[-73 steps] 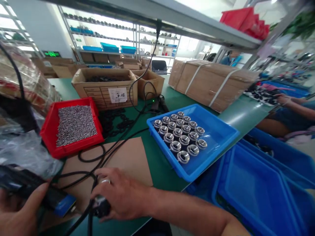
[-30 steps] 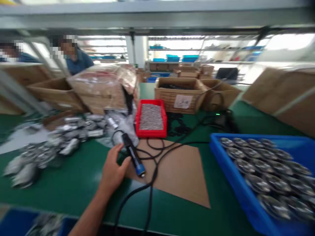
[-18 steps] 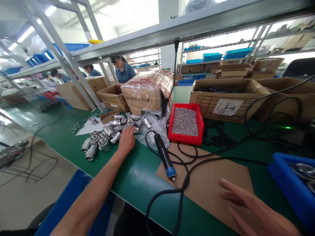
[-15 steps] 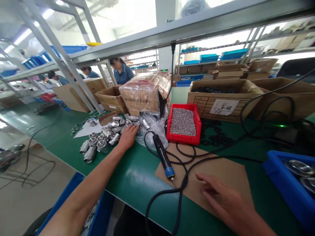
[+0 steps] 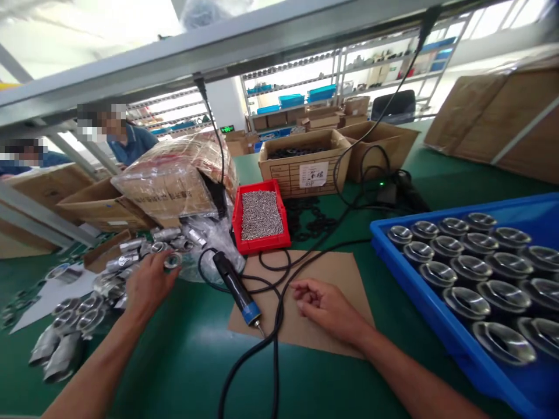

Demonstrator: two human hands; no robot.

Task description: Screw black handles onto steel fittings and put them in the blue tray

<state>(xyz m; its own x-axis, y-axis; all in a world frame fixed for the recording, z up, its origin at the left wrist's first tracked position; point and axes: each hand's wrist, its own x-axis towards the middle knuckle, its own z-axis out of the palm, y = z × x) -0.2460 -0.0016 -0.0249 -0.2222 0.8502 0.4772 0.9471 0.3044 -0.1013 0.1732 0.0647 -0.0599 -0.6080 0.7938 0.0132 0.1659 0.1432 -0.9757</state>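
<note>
My left hand [image 5: 151, 285] is closed around a shiny metal fitting [image 5: 173, 261], whose round open end faces me. Below and left of that hand lies a pile of similar metal fittings [image 5: 109, 285], some upright and some on their sides. My right hand [image 5: 323, 302] rests over a flat brown cardboard sheet [image 5: 345, 273], its fingers curled in with nothing visible between them. Between my hands an electric screwdriver [image 5: 238, 289], black with a blue collar, lies on the bench, its bit pointing toward me. A black cable [image 5: 279, 317] loops beside it.
A red bin [image 5: 238, 227] of small metal pieces stands behind the screwdriver. At right, a blue tray [image 5: 419, 314] holds rows of ring-topped parts. Cardboard boxes [image 5: 279, 174], plastic wrap [image 5: 218, 244] and black loose parts [image 5: 305, 218] lie farther back. A person [image 5: 131, 142] is across the bench.
The view has swung right, showing more of the blue tray. My left hand has picked up a fitting from the pile. My right hand's fingers have curled in over the cardboard.
</note>
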